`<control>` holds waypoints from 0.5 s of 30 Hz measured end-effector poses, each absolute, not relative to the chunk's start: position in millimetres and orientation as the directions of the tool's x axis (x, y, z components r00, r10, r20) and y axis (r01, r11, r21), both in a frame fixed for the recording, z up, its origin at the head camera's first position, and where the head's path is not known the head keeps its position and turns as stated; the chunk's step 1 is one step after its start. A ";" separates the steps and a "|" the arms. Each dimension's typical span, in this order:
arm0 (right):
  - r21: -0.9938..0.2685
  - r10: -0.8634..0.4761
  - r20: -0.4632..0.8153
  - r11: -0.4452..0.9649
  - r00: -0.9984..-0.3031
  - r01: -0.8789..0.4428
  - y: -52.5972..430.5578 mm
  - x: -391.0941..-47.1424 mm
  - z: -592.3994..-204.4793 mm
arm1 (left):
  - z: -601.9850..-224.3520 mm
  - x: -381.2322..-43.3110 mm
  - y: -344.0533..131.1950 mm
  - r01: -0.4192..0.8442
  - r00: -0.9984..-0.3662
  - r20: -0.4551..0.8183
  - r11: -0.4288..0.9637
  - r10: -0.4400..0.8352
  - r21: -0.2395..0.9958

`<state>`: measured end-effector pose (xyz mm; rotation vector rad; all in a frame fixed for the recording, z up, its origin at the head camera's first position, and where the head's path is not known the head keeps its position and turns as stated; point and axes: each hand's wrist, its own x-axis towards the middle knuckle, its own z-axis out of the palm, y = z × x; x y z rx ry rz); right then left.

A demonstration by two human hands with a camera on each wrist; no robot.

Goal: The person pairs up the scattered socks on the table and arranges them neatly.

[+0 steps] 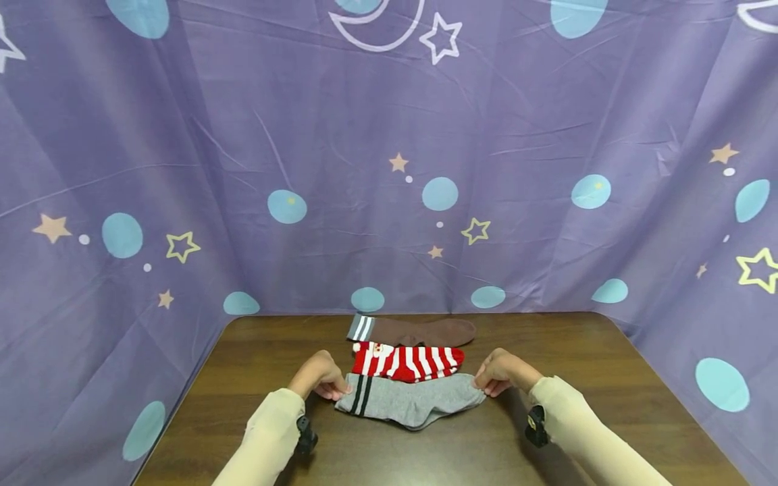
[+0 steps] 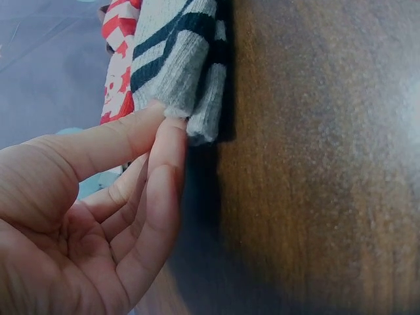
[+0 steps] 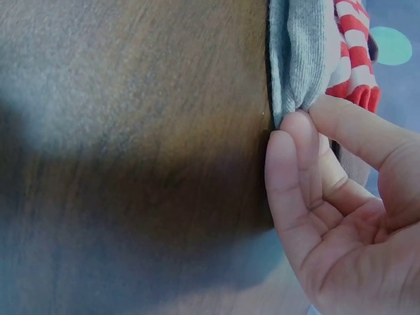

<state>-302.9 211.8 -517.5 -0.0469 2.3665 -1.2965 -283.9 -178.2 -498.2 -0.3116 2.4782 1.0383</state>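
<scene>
A grey sock (image 1: 413,399) with two black stripes near its cuff stretches sideways between both hands, nearest the person. My left hand (image 1: 323,376) pinches the cuff end between thumb and forefinger; the left wrist view shows the ribbed cuff (image 2: 180,85) at the fingertips. On the other side my right hand (image 1: 503,371) pinches the toe end, its fabric (image 3: 298,59) gathered at the thumb and forefinger in the right wrist view. Right behind the grey sock lies a red-and-white striped sock (image 1: 419,363) with a face pattern by its cuff.
A brown sock (image 1: 425,332) with a grey, white-striped cuff lies farthest back on the wooden table (image 1: 389,462). Beyond the table's far edge hangs a purple curtain (image 1: 340,256) with stars, moons and blue ovals, which also runs along both sides.
</scene>
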 end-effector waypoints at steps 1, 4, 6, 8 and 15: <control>-0.812 -0.236 -0.359 0.556 -0.903 0.177 211.4 -302.6 -517.9 | -498.6 -283.5 -178.7 -0.363 -0.881 -0.472 0.692 -0.036 0.624; -0.815 -0.228 -0.359 0.550 -0.905 0.184 210.2 -301.4 -518.2 | -499.3 -281.9 -179.8 -0.365 -0.883 -0.467 0.677 -0.035 0.639; -0.814 -0.222 -0.357 0.551 -0.907 0.186 209.4 -301.1 -518.4 | -499.7 -281.1 -180.4 -0.368 -0.884 -0.466 0.666 -0.035 0.649; -0.812 -0.214 -0.356 0.553 -0.909 0.187 208.4 -301.2 -518.4 | -499.1 -280.3 -181.0 -0.373 -0.884 -0.467 0.653 -0.034 0.659; -0.807 -0.207 -0.343 0.564 -0.916 0.175 209.7 -302.0 -519.5 | -497.7 -279.8 -180.2 -0.366 -0.889 -0.456 0.648 -0.033 0.668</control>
